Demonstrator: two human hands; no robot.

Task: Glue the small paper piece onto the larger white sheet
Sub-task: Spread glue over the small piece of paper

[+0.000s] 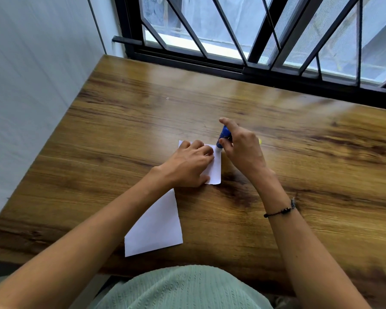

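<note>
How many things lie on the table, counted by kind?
Paper pieces: 2, small piece and larger sheet
Glue sticks: 1, blue glue stick in the right hand
Total: 3

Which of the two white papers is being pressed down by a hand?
The farther paper piece, under the left hand beside the blue glue stick. The nearer white sheet lies untouched.

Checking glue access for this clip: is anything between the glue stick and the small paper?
Nothing visible. The right hand holds the glue stick at the small paper's far corner; the left hand only pins its other side.
</note>
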